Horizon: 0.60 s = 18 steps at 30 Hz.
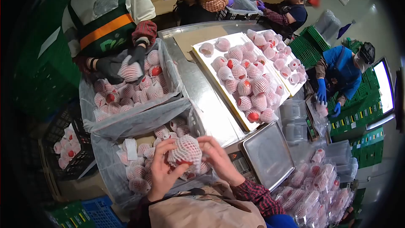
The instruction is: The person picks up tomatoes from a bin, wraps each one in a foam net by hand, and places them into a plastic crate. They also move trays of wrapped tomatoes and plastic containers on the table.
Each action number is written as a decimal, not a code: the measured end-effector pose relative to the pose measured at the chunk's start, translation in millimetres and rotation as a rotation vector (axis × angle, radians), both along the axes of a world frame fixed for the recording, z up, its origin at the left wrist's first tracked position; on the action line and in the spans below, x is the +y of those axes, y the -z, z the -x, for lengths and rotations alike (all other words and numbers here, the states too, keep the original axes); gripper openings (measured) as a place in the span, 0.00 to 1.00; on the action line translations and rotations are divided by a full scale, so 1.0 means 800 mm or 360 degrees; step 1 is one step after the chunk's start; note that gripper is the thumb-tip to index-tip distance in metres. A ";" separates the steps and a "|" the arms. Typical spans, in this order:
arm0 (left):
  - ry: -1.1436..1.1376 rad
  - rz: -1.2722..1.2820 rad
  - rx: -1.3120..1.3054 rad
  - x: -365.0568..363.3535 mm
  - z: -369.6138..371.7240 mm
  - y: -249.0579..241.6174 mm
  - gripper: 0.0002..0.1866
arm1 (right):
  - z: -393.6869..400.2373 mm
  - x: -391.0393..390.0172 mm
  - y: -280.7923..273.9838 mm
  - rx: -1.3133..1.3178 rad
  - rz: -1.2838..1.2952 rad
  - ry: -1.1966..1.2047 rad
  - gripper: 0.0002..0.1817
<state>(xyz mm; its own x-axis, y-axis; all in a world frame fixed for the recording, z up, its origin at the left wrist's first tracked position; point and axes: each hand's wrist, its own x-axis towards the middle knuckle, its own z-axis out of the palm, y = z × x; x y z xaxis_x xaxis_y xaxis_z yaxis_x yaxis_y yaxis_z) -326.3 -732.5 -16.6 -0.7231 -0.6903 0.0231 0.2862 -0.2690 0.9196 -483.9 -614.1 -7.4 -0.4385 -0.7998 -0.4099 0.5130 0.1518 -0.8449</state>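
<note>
A round red fruit in a white foam net (pixel 185 152) is held up in front of me, its red skin showing near the bottom. My left hand (pixel 161 166) is closed round its left side and underside, thumb across the lower part. The fingers of my right hand (pixel 218 160) are bent against the net's right side, pinching at it. Below lies a plastic-lined box (pixel 107 160) of more netted fruit (pixel 137 171), partly hidden by my hands.
Across the metal table, a co-worker's gloved hands (pixel 112 68) hold netted fruit over another lined box (pixel 175 86). White trays (pixel 206 65) of netted fruit stand right of centre. A metal scale pan (pixel 268 156) and bagged fruit (pixel 314 190) are at my right. Other people work behind.
</note>
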 end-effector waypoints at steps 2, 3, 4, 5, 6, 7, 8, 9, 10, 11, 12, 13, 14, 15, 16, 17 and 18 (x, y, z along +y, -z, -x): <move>-0.0022 0.0481 -0.0111 0.002 0.008 0.008 0.34 | -0.013 -0.001 0.019 -0.0397 0.0244 -0.0044 0.26; -0.0010 0.0958 -0.0318 0.004 0.011 0.001 0.34 | -0.017 -0.005 0.013 -0.0427 0.0186 0.0029 0.28; -0.0001 0.1438 -0.0519 0.006 0.016 -0.004 0.35 | -0.014 -0.005 0.008 -0.0454 0.0130 0.0106 0.29; 0.0009 0.1443 -0.0491 0.008 0.021 -0.004 0.35 | -0.004 -0.003 0.009 -0.0434 0.0137 0.0125 0.29; -0.0005 0.1252 -0.0490 0.009 0.023 -0.002 0.34 | 0.011 0.000 0.016 -0.0257 0.0103 0.0167 0.32; -0.0020 0.1060 -0.0491 0.010 0.023 0.000 0.34 | 0.026 0.003 0.020 -0.0083 0.0069 0.0205 0.34; -0.0034 0.0868 -0.0495 0.010 0.022 0.003 0.33 | 0.049 0.009 0.016 0.0042 -0.0014 0.0314 0.31; -0.0059 0.0821 -0.0508 0.006 0.017 0.008 0.30 | 0.078 0.015 0.011 0.0238 -0.0073 0.0420 0.33; -0.0061 0.0826 -0.0499 0.001 0.008 0.018 0.30 | 0.111 0.023 0.006 0.0432 -0.0131 0.0521 0.34; -0.0090 0.0694 -0.0577 -0.003 -0.002 0.030 0.28 | 0.148 0.031 -0.001 0.0646 -0.0209 0.0672 0.36; -0.0124 0.0558 -0.0659 -0.010 -0.009 0.041 0.26 | 0.189 0.041 -0.004 0.0855 -0.0287 0.0817 0.38; -0.0146 0.0555 -0.0671 -0.018 -0.013 0.051 0.26 | 0.236 0.055 0.002 0.0842 -0.0254 0.0909 0.40; -0.0164 0.0459 -0.0704 -0.025 -0.023 0.061 0.25 | 0.291 0.067 0.020 0.1507 -0.0362 0.1073 0.40; -0.0209 0.0362 -0.0758 -0.027 -0.037 0.068 0.23 | 0.366 0.092 0.059 0.1737 -0.0194 0.1112 0.40; -0.0296 0.0353 -0.0834 -0.029 -0.046 0.072 0.23 | 0.422 0.107 0.074 0.1736 -0.0230 0.1106 0.40; -0.0359 0.0460 -0.0856 -0.035 -0.048 0.074 0.21 | 0.469 0.114 0.090 0.1962 -0.0417 0.1185 0.41; -0.0411 0.0566 -0.0877 -0.041 -0.049 0.077 0.18 | 0.489 0.109 0.087 0.1872 -0.0372 0.1122 0.37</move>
<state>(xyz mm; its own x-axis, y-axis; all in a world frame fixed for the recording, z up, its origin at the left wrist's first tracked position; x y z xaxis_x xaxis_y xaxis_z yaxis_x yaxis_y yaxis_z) -286.7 -765.0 -78.2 -0.5082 -0.8602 -0.0435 -0.2324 0.0883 0.9686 -875.5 -526.8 -76.7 -0.8929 -0.2334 0.3850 -0.4470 0.3575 -0.8200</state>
